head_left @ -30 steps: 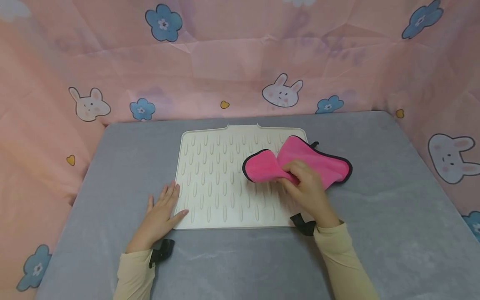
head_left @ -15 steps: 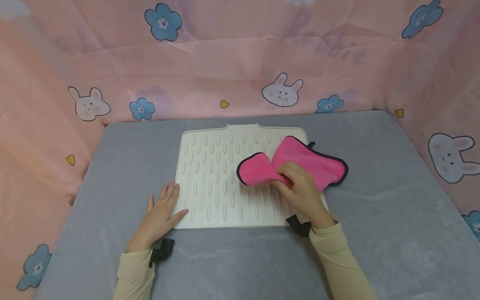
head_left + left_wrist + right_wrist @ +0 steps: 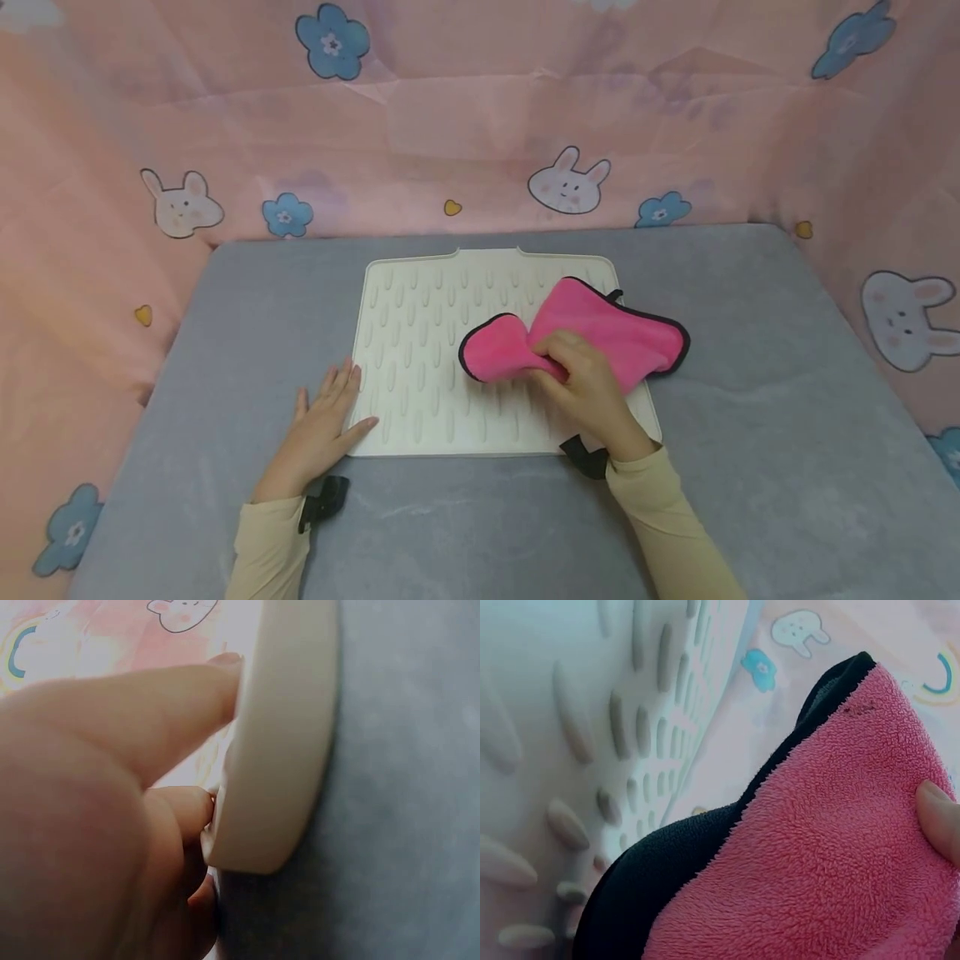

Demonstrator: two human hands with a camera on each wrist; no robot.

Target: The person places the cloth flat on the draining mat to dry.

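Observation:
A bright pink plush cloth with black edging is pinched near its middle by my right hand. It bunches at the pinch and spreads to both sides over the right half of a cream ridged mat. In the right wrist view the cloth shows its fuzzy pile close up, beside the raised ridges of the mat. My left hand rests with straight, spread fingers on the mat's front left edge. The left wrist view shows the thumb and fingers against the thick rim of the mat.
The mat lies on a table with a grey cloth cover. A pink curtain printed with rabbits and flowers hangs behind the table and along both sides. Each wrist carries a black strap piece.
My right hand has drawn the pink cloth left and slightly nearer across the mat, uncovering more of its right edge. The left hand and the mat stay in place.

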